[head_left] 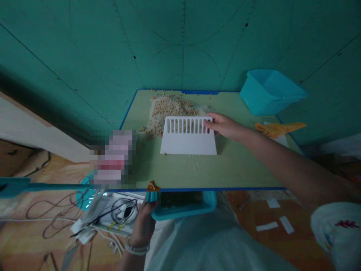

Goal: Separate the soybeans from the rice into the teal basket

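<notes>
My right hand [218, 124] is closed on the upper right corner of a white slotted plastic board [188, 143], with fingers at its end slots. The board leans over the near side of a spread pile of tan beans and whitish grains [173, 105] on the table. A few loose pale grains [193, 162] lie in front of its lower edge. Below the table's front edge, my left hand [145, 216] grips the left end of a blue plastic tub [183, 215]. Dark green contents [180, 198] show inside it; the tabletop hides part of the tub.
A blue bin [265, 98] stands at the table's [245, 165] back right, behind an orange cloth [279, 129]. A pixelated pinkish object [114, 160] is at the left edge. A blue handled tool [56, 186] extends to the left. Cables and a white box [98, 214] lie below.
</notes>
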`<action>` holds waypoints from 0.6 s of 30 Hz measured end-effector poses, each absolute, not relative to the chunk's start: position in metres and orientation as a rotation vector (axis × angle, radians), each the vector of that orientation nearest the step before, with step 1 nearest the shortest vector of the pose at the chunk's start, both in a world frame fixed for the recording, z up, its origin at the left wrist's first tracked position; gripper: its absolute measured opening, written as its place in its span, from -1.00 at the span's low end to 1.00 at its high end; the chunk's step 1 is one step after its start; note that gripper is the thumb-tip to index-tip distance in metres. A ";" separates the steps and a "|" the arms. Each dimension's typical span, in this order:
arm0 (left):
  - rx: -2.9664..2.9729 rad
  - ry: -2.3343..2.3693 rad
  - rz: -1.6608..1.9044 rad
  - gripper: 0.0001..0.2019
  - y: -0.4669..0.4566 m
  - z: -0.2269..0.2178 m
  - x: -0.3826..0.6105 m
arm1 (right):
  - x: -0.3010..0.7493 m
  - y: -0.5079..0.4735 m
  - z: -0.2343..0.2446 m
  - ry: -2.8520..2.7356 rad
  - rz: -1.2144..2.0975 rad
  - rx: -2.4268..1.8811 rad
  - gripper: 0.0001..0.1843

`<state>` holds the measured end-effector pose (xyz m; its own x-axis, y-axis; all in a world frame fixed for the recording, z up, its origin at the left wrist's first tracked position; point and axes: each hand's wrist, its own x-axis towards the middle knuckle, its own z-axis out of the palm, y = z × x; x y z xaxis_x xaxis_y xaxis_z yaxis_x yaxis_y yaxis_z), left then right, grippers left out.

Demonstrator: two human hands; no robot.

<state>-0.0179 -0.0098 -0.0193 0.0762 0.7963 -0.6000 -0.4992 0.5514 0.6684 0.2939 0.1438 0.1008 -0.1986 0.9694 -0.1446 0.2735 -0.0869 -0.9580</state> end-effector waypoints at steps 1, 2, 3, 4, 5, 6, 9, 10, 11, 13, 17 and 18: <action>0.324 1.108 0.994 -0.69 -0.008 -0.019 -0.019 | 0.294 0.141 0.101 -1.545 1.340 -1.379 -0.76; 0.328 1.088 0.998 -0.71 -0.007 -0.018 -0.020 | 0.293 0.137 0.102 -1.575 1.353 -1.370 -0.75; 0.330 1.075 1.013 -0.72 -0.006 -0.017 -0.020 | 0.293 0.133 0.103 -1.605 1.368 -1.359 -0.72; 0.333 1.072 1.035 -0.72 -0.004 -0.015 -0.019 | 0.292 0.129 0.104 -1.634 1.384 -1.346 -0.70; 0.336 1.070 1.053 -0.71 -0.003 -0.013 -0.019 | 0.291 0.124 0.105 -1.663 1.402 -1.333 -0.69; 0.338 1.072 1.063 -0.70 -0.002 -0.012 -0.018 | 0.291 0.120 0.106 -1.695 1.422 -1.321 -0.68; 0.333 1.096 1.047 -0.72 0.000 -0.008 -0.016 | 0.291 0.109 0.111 -1.762 1.483 -1.304 -0.67; 0.323 1.098 1.035 -0.72 -0.001 -0.008 -0.016 | 0.291 0.106 0.112 -1.764 1.499 -1.308 -0.67; 0.312 1.092 1.028 -0.71 -0.001 -0.009 -0.017 | 0.292 0.105 0.113 -1.755 1.512 -1.316 -0.67; 0.300 1.075 1.032 -0.71 -0.003 -0.012 -0.017 | 0.295 0.103 0.112 -1.709 1.507 -1.339 -0.66; 0.331 1.081 1.036 -0.82 -0.005 -0.016 -0.017 | 0.298 0.104 0.108 -1.592 1.419 -1.389 -0.62; 0.341 1.087 1.031 -0.83 -0.005 -0.016 -0.016 | 0.297 0.105 0.107 -1.569 1.393 -1.394 -0.61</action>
<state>-0.0161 -0.0050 -0.0160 0.0822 0.8222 -0.5632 -0.5191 0.5177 0.6801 0.2974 0.1053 0.1068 -0.2572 0.9471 -0.1918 0.3021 -0.1097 -0.9469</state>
